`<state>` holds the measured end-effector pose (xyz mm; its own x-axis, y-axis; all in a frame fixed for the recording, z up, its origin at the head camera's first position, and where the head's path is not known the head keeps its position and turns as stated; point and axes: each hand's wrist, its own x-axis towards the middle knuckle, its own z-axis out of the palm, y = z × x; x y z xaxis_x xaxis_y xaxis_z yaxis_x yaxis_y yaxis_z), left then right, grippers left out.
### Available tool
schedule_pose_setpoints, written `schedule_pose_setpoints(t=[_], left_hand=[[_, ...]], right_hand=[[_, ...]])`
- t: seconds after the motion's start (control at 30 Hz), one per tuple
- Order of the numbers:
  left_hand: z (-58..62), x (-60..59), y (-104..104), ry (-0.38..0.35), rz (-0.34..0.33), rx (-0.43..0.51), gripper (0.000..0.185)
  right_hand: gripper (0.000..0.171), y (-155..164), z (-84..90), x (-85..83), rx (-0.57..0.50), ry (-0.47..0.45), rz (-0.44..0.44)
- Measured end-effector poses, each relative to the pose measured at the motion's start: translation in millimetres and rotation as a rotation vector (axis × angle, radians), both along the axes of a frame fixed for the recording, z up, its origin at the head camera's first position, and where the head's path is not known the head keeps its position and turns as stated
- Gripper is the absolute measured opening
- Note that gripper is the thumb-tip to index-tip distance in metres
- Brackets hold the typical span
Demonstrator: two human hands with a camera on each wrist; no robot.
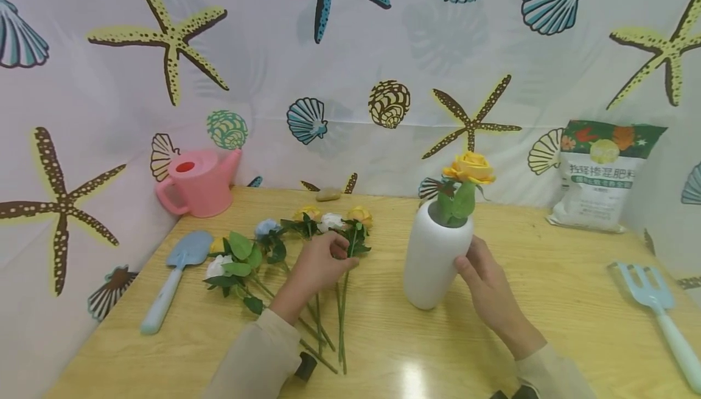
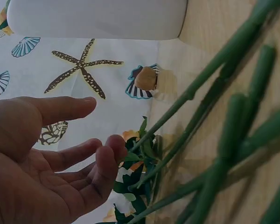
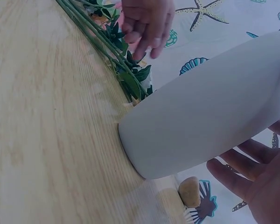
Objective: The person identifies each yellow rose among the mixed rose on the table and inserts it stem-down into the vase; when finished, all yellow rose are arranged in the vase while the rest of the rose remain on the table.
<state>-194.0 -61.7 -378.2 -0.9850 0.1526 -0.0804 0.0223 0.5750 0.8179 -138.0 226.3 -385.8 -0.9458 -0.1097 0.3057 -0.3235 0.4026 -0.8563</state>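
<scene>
1. White ceramic vase (image 1: 436,257): stands upright on the wooden table (image 1: 547,326), right of centre. One yellow artificial rose (image 1: 468,168) sits in its mouth, leaves just above the rim, stem hidden inside.
2. Right hand (image 1: 489,286): rests against the vase's right side, fingers nearly straight and laid on the wall rather than wrapped round it; the right wrist view shows them spread beside the white body (image 3: 210,112). Judged a steadying hold, keeping the vase from tipping.
3. Left hand (image 1: 317,265): over the loose artificial roses (image 1: 306,228) lying on the table left of the vase. The left wrist view shows an open palm, fingers (image 2: 74,154) relaxed and slightly bent, near the green stems (image 2: 214,140) but closed on none. From the head view, contact with a stem cannot be told.
4. Loose roses: yellow, white and pale blue heads pointing away from the person, stems fanned toward them, so the stems lie handy for the left hand.
5. Surroundings: pink watering can (image 1: 197,181) at back left; blue trowel (image 1: 172,277) at left; blue hand fork (image 1: 657,308) at right; printed bag (image 1: 599,174) at back right.
</scene>
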Motion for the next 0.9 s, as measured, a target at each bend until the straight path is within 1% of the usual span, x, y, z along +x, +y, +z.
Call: schedule_pose_setpoints(t=[0.07, 0.1, 0.4, 0.57, 0.63, 0.73, 0.83, 0.9], left_hand=[[-3.6, 2.0, -0.9, -0.028, -0.026, -0.063, 0.04], [-5.0, 3.0, -1.1, -0.036, -0.032, -0.079, 0.041], [-16.8, 8.7, -2.1, -0.047, -0.039, -0.094, 0.038], [-21.6, 7.5, -2.4, -0.028, -0.046, -0.102, 0.037], [-23.2, 6.4, -2.6, -0.027, -0.045, -0.099, 0.037], [-24.2, 5.3, -2.8, -0.044, -0.044, -0.073, 0.039], [-24.2, 5.3, -3.9, -0.058, -0.048, -0.036, 0.038], [-23.8, 4.9, -5.0, -0.07, -0.054, 0.007, 0.038]], right_hand=[[0.05, 0.3, 0.6, 0.5, 0.002, 0.0, -0.002], [0.05, 0.2, 0.9, 0.6, 0.001, 0.0, -0.002], [0.05, 0.8, -0.6, 0.4, 0.014, -0.008, -0.01], [0.049, 1.1, -1.1, 1.3, 0.013, -0.006, -0.013], [0.049, 0.8, -0.8, 1.7, 0.01, -0.004, -0.012], [0.048, 0.8, -0.7, 2.1, 0.022, 0.009, -0.007], [0.047, 1.0, -1.0, 1.9, 0.037, 0.02, -0.004], [0.047, 1.0, -1.2, 1.5, 0.04, 0.023, -0.001]])
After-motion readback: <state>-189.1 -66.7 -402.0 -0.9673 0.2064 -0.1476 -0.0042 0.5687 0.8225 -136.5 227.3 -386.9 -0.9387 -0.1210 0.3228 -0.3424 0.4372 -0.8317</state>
